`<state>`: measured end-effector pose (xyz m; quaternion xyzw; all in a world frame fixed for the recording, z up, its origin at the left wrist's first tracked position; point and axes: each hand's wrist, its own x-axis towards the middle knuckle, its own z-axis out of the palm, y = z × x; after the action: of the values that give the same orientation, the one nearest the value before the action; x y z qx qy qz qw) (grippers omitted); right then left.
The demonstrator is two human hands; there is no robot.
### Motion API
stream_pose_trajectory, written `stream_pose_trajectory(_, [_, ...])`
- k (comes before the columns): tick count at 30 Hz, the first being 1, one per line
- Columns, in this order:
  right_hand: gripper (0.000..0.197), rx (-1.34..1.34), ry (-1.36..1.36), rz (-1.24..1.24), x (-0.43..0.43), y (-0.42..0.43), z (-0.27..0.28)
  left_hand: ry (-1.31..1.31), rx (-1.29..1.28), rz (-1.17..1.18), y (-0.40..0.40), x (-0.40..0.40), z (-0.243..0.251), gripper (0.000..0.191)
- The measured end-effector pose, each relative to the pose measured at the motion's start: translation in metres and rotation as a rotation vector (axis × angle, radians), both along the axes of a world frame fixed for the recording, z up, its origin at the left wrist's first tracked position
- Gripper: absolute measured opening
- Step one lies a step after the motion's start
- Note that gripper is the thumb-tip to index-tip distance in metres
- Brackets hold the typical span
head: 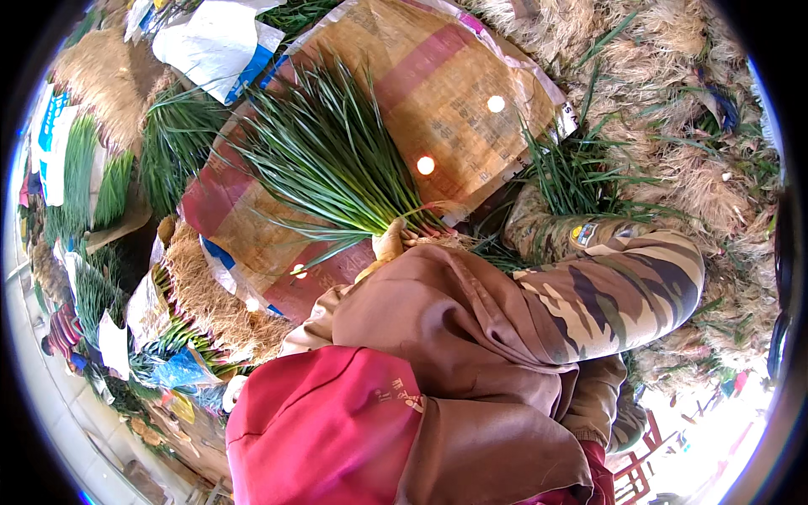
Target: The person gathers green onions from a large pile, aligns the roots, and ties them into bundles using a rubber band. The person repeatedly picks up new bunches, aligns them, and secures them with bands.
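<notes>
My left hand (389,243), in a yellowish glove, is closed on the lower stalks of a bunch of long green allium plants, perhaps scallions or chives (341,164). Their leaves fan out towards the upper left over a flattened woven sack (442,95) with reddish bands and writing. The pinkish stem bases and fine pale roots point right, against the brown apron (410,303) over my lap. My right hand is out of view. A brown sleeve with a gathered cuff (590,435) shows at the lower right.
Trimmed tan roots and leaf scraps (669,151) are heaped at the right, beside my camouflage-clad leg (618,290). Rooted bundles (214,290) and more greens (177,145) lie at the left, with white plastic sheeting (208,44). A person in striped clothing (63,331) is at the far left.
</notes>
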<state>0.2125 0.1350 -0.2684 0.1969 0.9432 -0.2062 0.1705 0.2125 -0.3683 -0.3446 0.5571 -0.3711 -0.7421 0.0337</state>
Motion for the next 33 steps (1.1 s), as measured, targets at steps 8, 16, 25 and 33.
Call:
stream_pose_trajectory(8, [0.017, 0.009, -0.016, -0.001, 0.004, 0.002, -0.001, 0.096, 0.101, -0.11, -0.016, 0.004, 0.007, 0.022])
stream_pose_trajectory(16, [0.017, 0.01, -0.03, -0.01, 0.012, 0.005, 0.001, 0.091, -0.15, 0.028, -0.005, -0.009, 0.046, 0.011])
stream_pose_trajectory(25, [0.017, 0.003, -0.052, -0.032, 0.027, 0.003, -0.001, 0.118, -0.004, -0.577, 0.007, -0.064, 0.036, 0.015])
stream_pose_trajectory(33, [0.016, -0.006, -0.093, -0.069, 0.047, -0.006, -0.006, 0.046, 0.222, -0.499, 0.034, -0.087, -0.008, 0.034])
